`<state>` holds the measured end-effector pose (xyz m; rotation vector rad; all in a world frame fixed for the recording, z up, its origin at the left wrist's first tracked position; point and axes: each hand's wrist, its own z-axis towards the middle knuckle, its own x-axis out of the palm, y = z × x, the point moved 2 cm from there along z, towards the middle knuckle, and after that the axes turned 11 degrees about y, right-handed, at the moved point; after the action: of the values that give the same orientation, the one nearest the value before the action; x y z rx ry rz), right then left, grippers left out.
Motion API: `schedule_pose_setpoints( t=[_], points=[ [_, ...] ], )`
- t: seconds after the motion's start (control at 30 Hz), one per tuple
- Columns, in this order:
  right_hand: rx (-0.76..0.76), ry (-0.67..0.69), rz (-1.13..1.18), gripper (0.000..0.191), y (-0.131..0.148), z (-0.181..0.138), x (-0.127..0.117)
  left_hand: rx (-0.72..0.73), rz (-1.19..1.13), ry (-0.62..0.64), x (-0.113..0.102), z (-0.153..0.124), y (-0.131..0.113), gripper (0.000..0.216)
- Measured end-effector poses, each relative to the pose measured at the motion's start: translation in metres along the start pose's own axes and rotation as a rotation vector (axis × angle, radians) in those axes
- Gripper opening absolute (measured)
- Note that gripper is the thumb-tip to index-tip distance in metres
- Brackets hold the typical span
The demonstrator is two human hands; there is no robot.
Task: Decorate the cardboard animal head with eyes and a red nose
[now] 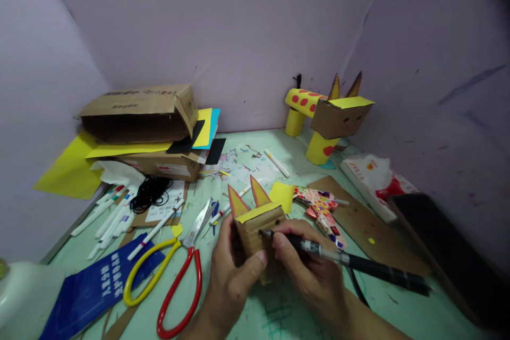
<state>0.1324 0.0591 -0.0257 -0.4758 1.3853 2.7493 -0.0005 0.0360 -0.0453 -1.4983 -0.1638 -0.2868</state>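
A small cardboard box head (255,236) with a yellow top strip and two pointed orange-yellow ears stands upright just above the table. My left hand (236,271) is closed around its left side, thumb on the front face. In my right hand (308,263) is a black pen (350,261), its tip at a dark spot on the box's front. A second dark mark shows near the right edge of that face. Part of the box's lower right is hidden behind my right hand. Scissors (187,247) with one yellow and one red handle lie open left of my left hand.
Behind stands a finished-looking cardboard animal (338,117) with a spotted yellow body. Cardboard boxes (139,117) with coloured paper, several white markers (113,218), black cord (150,193) and a blue packet (91,287) lie left. A dark phone-like slab (446,249) and tissue pack (378,180) lie right.
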Motion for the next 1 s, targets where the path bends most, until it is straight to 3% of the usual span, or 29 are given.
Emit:
schedule_pose_setpoints(
  t=[0.63, 1.0],
  points=[
    [0.018, 0.009, -0.004, 0.015, -0.0007, -0.0002, -0.0007, 0.000, -0.004, 0.069, -0.0029, 0.0013, 0.0033, 0.063],
    [-0.003, 0.034, -0.025, 0.015, -0.0006, -0.0026, -0.0005, 0.020, -0.076, 0.009, 0.0007, -0.0001, 0.0021, 0.059]
  ],
)
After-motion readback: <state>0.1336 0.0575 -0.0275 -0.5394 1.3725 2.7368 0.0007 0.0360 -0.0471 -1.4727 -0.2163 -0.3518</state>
